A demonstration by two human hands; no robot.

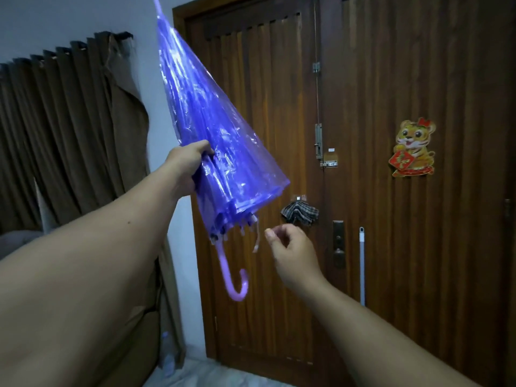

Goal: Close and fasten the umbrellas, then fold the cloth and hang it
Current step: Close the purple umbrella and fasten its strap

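I see the translucent purple plastic umbrella with a curved lilac handle (212,141) held up in the air in front of the dark wooden slatted door (377,191), tip pointing up and to the left, hook handle hanging down. Its canopy is collapsed but loose and flared, not yet wrapped. My left hand (187,166) grips the gathered canopy about two-thirds of the way down, fingers curled into the folds. My right hand (293,252) is free, fingers loosely curled and holding nothing, just beside the pale fastening strap (256,241) that dangles from the canopy's lower rim.

I judge this umbrella light, with a stiff shaft inside and a slick, crinkly skin that will slide and spring back open if I ease my hold. The plastic looks thin, so I would not pinch it hard at a rib tip. The sensible hold is the strap end with the right hand, then winding it round while the left hand keeps the folds bunched.

A small dark checked folded umbrella (299,215) hangs on a hook on the door, behind the right hand. I cannot see the cloth.
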